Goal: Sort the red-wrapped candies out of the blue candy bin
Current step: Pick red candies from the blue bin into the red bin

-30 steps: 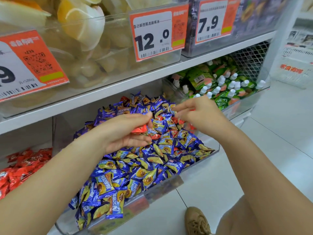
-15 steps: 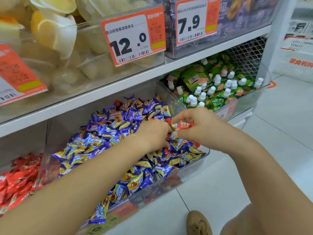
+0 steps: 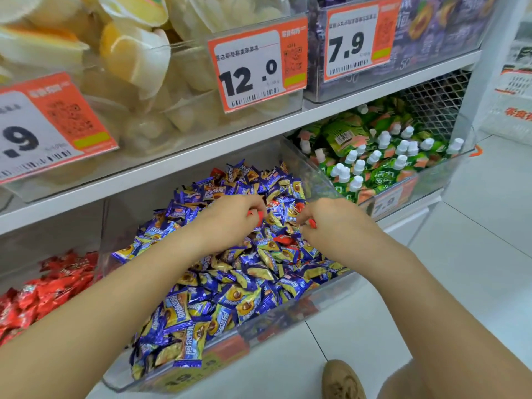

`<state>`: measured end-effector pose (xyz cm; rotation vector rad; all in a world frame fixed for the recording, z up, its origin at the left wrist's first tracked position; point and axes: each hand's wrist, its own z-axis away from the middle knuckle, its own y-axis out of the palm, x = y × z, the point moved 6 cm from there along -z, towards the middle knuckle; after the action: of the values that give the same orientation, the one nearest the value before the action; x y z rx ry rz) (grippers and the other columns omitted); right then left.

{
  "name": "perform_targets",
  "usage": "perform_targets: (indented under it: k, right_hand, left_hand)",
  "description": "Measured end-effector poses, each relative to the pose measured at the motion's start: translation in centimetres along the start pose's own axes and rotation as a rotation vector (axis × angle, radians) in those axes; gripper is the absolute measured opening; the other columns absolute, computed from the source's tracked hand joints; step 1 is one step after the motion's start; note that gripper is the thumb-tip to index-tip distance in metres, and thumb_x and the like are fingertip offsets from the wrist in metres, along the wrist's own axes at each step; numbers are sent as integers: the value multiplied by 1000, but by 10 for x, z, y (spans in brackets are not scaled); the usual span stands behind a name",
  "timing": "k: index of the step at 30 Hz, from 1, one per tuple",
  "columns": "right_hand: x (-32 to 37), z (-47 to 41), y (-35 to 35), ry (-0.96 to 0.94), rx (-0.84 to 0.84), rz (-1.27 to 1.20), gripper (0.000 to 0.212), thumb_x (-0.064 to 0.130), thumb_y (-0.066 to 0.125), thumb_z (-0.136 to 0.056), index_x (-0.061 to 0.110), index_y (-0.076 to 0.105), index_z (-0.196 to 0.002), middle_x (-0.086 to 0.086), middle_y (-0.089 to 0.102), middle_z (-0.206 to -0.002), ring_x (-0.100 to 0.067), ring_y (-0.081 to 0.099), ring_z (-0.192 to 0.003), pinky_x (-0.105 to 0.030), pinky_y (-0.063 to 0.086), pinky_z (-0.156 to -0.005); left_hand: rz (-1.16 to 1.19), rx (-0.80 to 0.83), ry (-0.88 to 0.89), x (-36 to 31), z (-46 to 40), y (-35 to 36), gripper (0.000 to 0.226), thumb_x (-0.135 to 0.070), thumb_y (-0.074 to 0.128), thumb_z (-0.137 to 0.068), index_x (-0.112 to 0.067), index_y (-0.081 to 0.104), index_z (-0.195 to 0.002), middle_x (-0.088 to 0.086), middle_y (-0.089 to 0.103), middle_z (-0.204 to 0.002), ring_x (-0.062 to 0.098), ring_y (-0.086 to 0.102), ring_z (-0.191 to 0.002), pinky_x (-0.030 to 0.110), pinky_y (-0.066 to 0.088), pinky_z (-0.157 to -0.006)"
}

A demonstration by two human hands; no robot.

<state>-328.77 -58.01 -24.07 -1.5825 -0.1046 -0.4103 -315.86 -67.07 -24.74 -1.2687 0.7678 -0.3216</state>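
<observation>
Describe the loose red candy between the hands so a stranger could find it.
Start at the clear bin of blue candies on the lower shelf. Between the left hand and right hand, slightly nearer the bin's front, lies the red candy, red among blue-and-yellow wrappers.

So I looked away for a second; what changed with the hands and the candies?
The left hand, holding red candy throughout, moved deeper into the bin. The right hand picked up a red candy. The blue candies stayed heaped.
</observation>
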Motion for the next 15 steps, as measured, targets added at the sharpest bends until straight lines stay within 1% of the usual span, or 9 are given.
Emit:
perform_targets:
  k: [1,4,6,8,10,12,13,14,15]
  right_hand:
    - [2,-5,4,-8,-20,34,21,16,53,-88,15,70,-99,-8,69,-94,-27,63,-83,-36,54,-73]
    - [8,-20,21,-32,-10,82,19,13,57,-86,16,70,-99,-7,67,-100,-27,63,-88,-37,54,-74]
    - [12,-29,32,-56,24,99,16,15,60,-86,16,70,-99,-7,66,-100,-27,63,-89,-38,55,-74]
    - [12,-37,42,-79,78,117,17,18,62,-87,15,69,-102,-8,64,-102,-27,62,-90,-37,54,-74]
    - [12,-41,53,-99,147,132,19,17,62,-87,13,68,-105,-9,64,-103,-27,61,-92,-38,54,-77]
    - [12,-45,61,-118,183,146,19,12,58,-88,11,67,-104,-10,63,-102,-27,60,-92,-39,55,-78]
    - [13,-46,62,-122,187,141,19,8,56,-87,10,67,-102,-10,63,-101,-27,60,-92,-39,54,-77]
    - [14,-48,62,-124,183,134,18,6,54,-87,9,67,-99,-10,62,-99,-27,59,-91,-38,54,-76]
    - [15,-49,61,-125,176,132,16,5,52,-87,8,66,-95,-10,62,-97,-27,59,-90,-37,53,-74]
  left_hand:
    - [28,-35,-11,4,1,-4,27,-17,36,-96,-29,60,-96,0,66,-80,21,57,-60,35,46,-58]
    - [37,-81,-49,12,5,-13,26,-19,35,-99,-23,60,-93,2,63,-76,15,50,-56,29,37,-53]
    - [31,-91,-69,15,7,-17,26,-36,40,-99,-23,59,-89,2,62,-74,17,54,-62,32,41,-59]
    - [-28,-93,-91,17,8,-22,32,-56,49,-91,-27,59,-81,-1,61,-69,15,55,-64,34,45,-63]
    - [-117,-88,-98,19,7,-25,30,-58,59,-84,-28,61,-77,-8,56,-67,8,51,-62,30,42,-59]
    - [-181,-78,-91,18,8,-28,24,-55,63,-83,-32,65,-85,-13,54,-70,8,50,-66,29,40,-60]
    - [-200,-67,-85,17,8,-27,25,-56,64,-82,-35,66,-96,-15,57,-76,10,53,-73,29,42,-62]
    - [-221,-47,-78,17,7,-25,34,-57,64,-81,-38,63,-110,-15,62,-89,12,56,-86,30,46,-68]
    - [-244,-23,-66,17,6,-22,46,-58,64,-81,-41,57,-123,-14,64,-103,15,57,-101,32,48,-74]
